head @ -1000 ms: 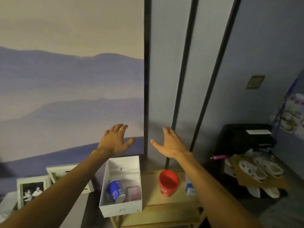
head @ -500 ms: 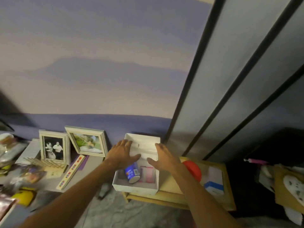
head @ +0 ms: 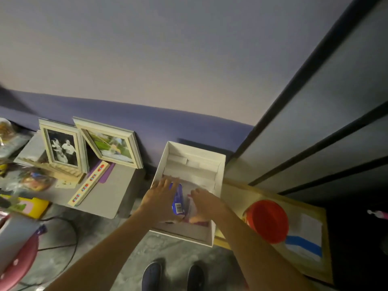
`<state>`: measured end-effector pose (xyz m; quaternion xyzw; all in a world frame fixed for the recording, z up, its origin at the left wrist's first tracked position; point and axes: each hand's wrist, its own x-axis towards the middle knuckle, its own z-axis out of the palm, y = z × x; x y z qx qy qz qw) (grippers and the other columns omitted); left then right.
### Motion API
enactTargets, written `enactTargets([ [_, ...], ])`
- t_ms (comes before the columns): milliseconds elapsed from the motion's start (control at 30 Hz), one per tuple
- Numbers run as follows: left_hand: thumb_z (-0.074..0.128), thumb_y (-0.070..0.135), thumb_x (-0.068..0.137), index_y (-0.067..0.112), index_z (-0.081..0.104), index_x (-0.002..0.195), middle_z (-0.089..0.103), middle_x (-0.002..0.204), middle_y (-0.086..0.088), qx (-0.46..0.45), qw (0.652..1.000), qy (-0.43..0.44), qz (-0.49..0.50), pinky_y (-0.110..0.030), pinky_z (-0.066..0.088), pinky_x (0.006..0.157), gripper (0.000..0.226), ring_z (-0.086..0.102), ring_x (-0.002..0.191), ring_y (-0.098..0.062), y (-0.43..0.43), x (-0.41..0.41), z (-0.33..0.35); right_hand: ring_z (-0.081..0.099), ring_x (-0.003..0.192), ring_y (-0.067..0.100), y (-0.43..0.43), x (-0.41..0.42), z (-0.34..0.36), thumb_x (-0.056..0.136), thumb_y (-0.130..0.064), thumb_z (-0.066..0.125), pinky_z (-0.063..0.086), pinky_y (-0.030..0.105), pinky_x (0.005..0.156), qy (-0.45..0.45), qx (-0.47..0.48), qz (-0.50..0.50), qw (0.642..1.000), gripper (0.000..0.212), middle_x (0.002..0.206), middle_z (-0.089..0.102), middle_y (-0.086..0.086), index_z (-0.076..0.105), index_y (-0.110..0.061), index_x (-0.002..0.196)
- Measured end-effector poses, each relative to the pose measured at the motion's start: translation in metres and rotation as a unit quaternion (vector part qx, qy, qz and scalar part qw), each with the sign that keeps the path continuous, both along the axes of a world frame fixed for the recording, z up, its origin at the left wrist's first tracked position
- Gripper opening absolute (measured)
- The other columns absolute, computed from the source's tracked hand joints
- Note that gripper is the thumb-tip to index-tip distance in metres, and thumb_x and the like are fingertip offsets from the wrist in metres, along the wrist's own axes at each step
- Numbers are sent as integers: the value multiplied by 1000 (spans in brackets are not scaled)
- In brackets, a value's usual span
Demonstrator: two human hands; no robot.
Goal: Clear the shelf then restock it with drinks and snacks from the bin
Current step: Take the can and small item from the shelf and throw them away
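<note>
A white cardboard bin (head: pixel 220 164) stands on the left end of a low wooden shelf (head: pixel 235 196). Inside it lie a blue drink can (head: pixel 178 201) with a barcode and a pink snack packet (head: pixel 192 208). Both hands reach down into the bin. My left hand (head: pixel 160 199) is wrapped against the can's left side. My right hand (head: pixel 206 203) curls its fingers over the pink packet. The bottoms of the can and the packet are hidden by my hands.
A red cup (head: pixel 267 220) and a white-and-blue carton (head: pixel 304 242) sit on the shelf to the right. Two photo frames (head: pixel 63 143) and a wooden strip (head: pixel 90 184) stand on a grey table to the left. My shoes (head: pixel 172 276) are on the floor below.
My head has tilted down and both hands have dropped from the wall into the bin, closing around the can and the packet.
</note>
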<state>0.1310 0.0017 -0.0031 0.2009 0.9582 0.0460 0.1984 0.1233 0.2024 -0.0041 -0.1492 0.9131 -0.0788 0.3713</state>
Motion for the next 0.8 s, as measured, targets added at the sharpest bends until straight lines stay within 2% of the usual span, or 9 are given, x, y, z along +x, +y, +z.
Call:
enactTargets([
  [100, 58, 91, 70, 17, 17, 161, 36, 159, -9, -23, 1000, 1, -3, -50, 35, 121, 125, 41, 144, -32, 3, 0, -11, 54, 125, 27, -13, -4, -23, 58, -55, 99, 54, 47, 102, -13, 19, 2, 1000, 105, 135, 55, 5, 50, -17, 143],
  [167, 62, 87, 72, 15, 18, 159, 39, 154, -8, -30, 1000, 7, 5, -49, 41, 117, 121, 46, 139, -31, 2, 0, -16, 53, 128, 31, -14, -5, -31, 60, -47, 101, 52, 50, 104, -31, 39, -3, 999, 108, 141, 53, 8, 47, -16, 148],
  [300, 64, 84, 74, 13, 20, 158, 41, 149, -9, -34, 999, 2, 10, -48, 44, 113, 119, 48, 135, -31, 3, 1, -18, 55, 126, 35, -9, -4, -37, 63, -35, 101, 54, 55, 99, -37, 68, 9, 997, 109, 141, 47, 8, 41, -21, 153],
  [400, 66, 80, 76, 14, 24, 157, 42, 148, -8, -37, 999, 7, 6, -47, 45, 112, 113, 49, 134, -30, 6, 1, -18, 54, 124, 36, -7, -6, -34, 70, -29, 97, 54, 53, 98, -52, 65, 22, 996, 93, 137, 47, 9, 47, -22, 148],
  [500, 67, 78, 78, 15, 21, 158, 39, 153, -9, -39, 999, 5, 2, -48, 42, 117, 111, 46, 138, -31, 4, 1, -16, 56, 121, 36, -7, -5, -31, 83, -25, 88, 54, 49, 97, -27, 61, 37, 997, 73, 132, 47, 13, 49, -18, 144],
  [633, 60, 86, 77, 15, 13, 163, 31, 163, -10, -17, 999, 20, 18, -49, 37, 123, 120, 37, 149, -33, -1, 1, -1, 62, 107, 28, -6, -5, -14, 84, -22, 87, 55, 39, 95, -17, 28, 28, 999, 53, 123, 57, 11, 63, -12, 130],
  [700, 55, 89, 76, 15, 11, 164, 30, 165, -10, -4, 999, 30, 22, -49, 36, 123, 123, 35, 151, -33, -2, 1, 12, 61, 96, 22, -4, -6, 0, 86, -21, 86, 54, 34, 92, -10, 8, 9, 1000, 38, 109, 63, 7, 71, -11, 120],
  [800, 56, 87, 76, 16, 11, 164, 30, 165, -7, 18, 998, 47, 45, -46, 36, 123, 122, 36, 150, -29, -2, -5, 43, 63, 81, 20, 2, -13, 32, 98, -26, 75, 48, 30, 75, 26, -49, -46, 997, 19, 87, 62, 2, 75, -10, 108],
])
